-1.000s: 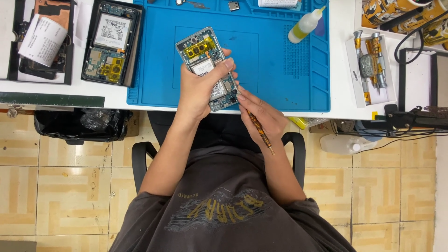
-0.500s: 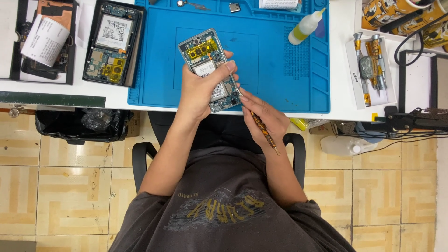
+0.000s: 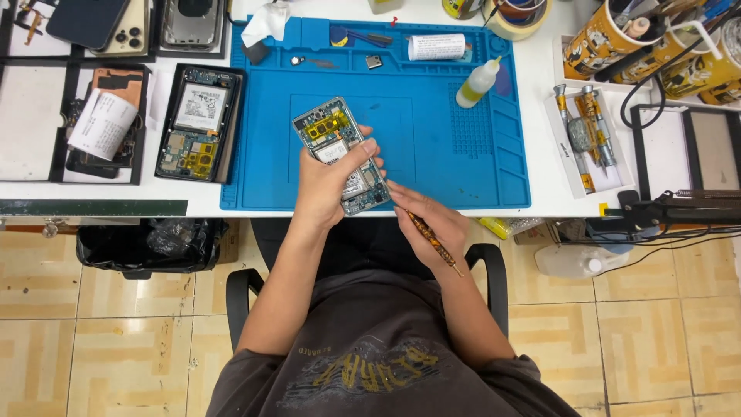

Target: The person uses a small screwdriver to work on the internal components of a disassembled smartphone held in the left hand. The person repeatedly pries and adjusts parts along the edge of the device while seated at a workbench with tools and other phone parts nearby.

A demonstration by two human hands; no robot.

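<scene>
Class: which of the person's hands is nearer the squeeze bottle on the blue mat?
Right. The right hand lies below-left of the bottle; the left hand, holding the phone, is farther left.

Your left hand (image 3: pixel 328 185) holds the opened phone (image 3: pixel 341 154) above the near edge of the work mat (image 3: pixel 463 162), which lies on the table (image 3: pixel 556 197). Your right hand (image 3: pixel 428 224) is just right of the phone, in front of the mat, with the screwdriver (image 3: pixel 432 241) running back along it toward you. Left of the mat, a second opened phone (image 3: pixel 197 120) lies in a tray (image 3: pixel 231 123). On the mat's far right part stands a squeeze bottle (image 3: pixel 477 83), with a roll (image 3: pixel 436 46) behind it. Right of the mat, tools lie in a holder (image 3: pixel 583 135). Under the table's left part sits a bin (image 3: pixel 147 247) on the floor (image 3: pixel 93 340).
</scene>
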